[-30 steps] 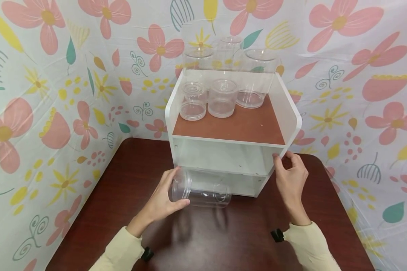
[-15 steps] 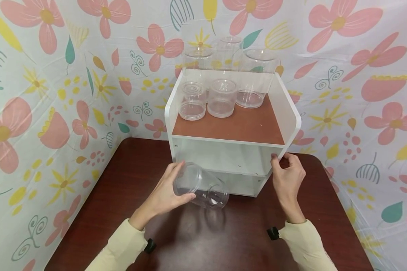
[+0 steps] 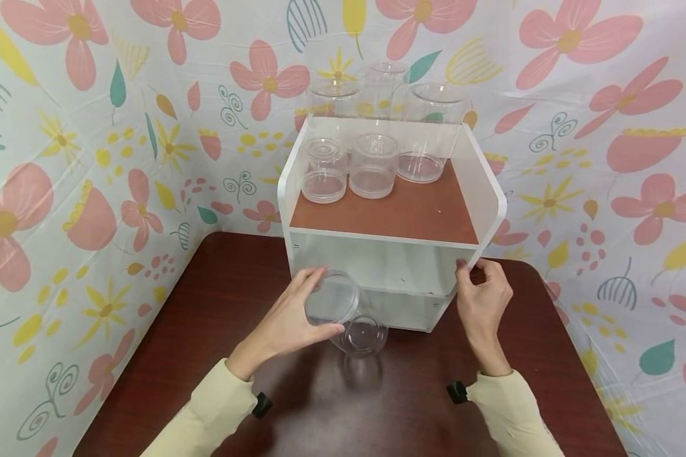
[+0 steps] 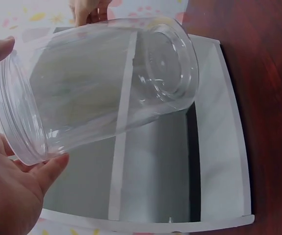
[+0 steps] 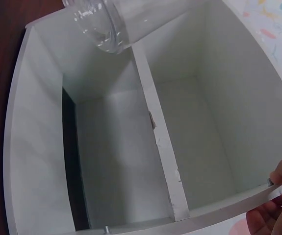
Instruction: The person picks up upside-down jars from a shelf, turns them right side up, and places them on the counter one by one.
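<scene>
Before shelf edges [image 3: 384,237] and open bays [image 3: 400,263], a tilted jar [image 3: 347,314]

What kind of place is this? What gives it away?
Probably a makeshift recording booth, not a lived-in room: creased floral sheeting lines the space on two sides, close behind a dark reddish table, and a small white shelf unit stands on that table.

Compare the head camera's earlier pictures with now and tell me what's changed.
The left hand has shifted slightly right, turning the clear jar: its far end, which pointed right, now swings round toward the person. Nothing was newly grasped or let go. The right hand still grips the side edge of the white shelf unit, and the jars on top stayed put.
</scene>
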The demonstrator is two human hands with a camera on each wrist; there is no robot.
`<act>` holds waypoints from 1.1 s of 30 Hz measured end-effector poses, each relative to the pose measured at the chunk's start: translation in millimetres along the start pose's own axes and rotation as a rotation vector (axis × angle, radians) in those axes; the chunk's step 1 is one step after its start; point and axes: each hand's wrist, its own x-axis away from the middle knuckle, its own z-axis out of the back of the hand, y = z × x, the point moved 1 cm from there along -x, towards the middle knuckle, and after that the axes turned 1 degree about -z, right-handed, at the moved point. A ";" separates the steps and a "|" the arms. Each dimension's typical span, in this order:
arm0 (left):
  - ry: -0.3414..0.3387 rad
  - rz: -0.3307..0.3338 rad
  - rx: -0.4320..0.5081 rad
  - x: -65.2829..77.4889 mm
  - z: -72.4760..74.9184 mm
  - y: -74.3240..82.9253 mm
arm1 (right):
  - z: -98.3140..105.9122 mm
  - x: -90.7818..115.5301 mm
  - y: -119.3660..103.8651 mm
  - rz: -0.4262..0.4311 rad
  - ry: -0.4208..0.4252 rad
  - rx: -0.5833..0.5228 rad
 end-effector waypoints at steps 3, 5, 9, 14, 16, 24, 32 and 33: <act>-0.001 0.002 -0.011 -2.5 -0.2 2.9 | -0.1 -0.1 0.6 0.004 0.004 -0.003; -0.006 0.003 -0.020 -3.9 -0.9 4.5 | -0.2 -0.2 0.9 0.006 0.006 -0.004; -0.027 -0.002 -0.043 -5.8 -3.3 6.8 | -0.2 0.2 1.5 0.010 0.009 0.003; -0.043 -0.011 -0.049 -7.6 -8.6 6.9 | -0.1 0.8 1.8 0.016 0.007 0.009; -0.052 -0.013 -0.048 -8.2 -11.5 6.1 | -0.1 1.0 1.6 0.020 0.006 0.009; -0.092 -0.009 -0.049 -9.8 -28.6 2.0 | -0.6 1.5 0.6 0.022 0.017 0.002; -0.133 -0.022 -0.087 -9.8 -49.0 -4.1 | -0.8 2.7 -0.4 0.014 0.014 -0.004; -0.138 -0.021 -0.095 -10.1 -51.6 -5.5 | -0.9 2.7 -0.4 0.013 0.014 -0.004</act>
